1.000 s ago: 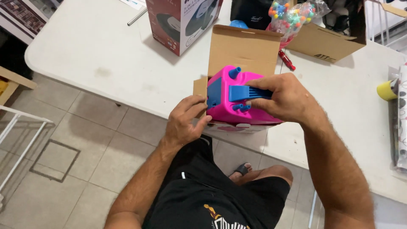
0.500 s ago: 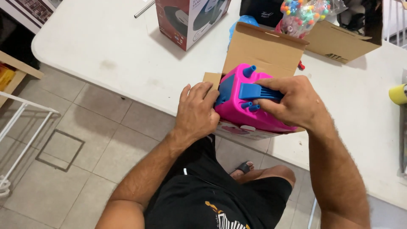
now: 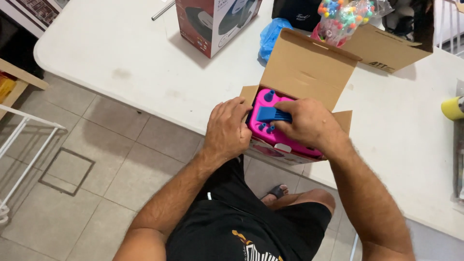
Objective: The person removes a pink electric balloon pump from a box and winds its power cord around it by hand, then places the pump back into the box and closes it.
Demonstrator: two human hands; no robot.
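Two hands are working: your right hand [image 3: 309,126] is clenching the blue handle [image 3: 273,115] of the pink plastic pump [image 3: 270,133], half-sunk in the open cardboard box [image 3: 309,67]; your left hand [image 3: 227,128], at nine o'clock, is gripping the box's flap at the white bench [image 3: 121,58] edge.

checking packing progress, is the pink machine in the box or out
Mostly in: the pink machine sits low inside the open cardboard box, only its top showing, right hand gripping its blue handle.

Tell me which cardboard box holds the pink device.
The open brown box at the table edge, between both hands; the red-and-black printed box stands farther back, closed.
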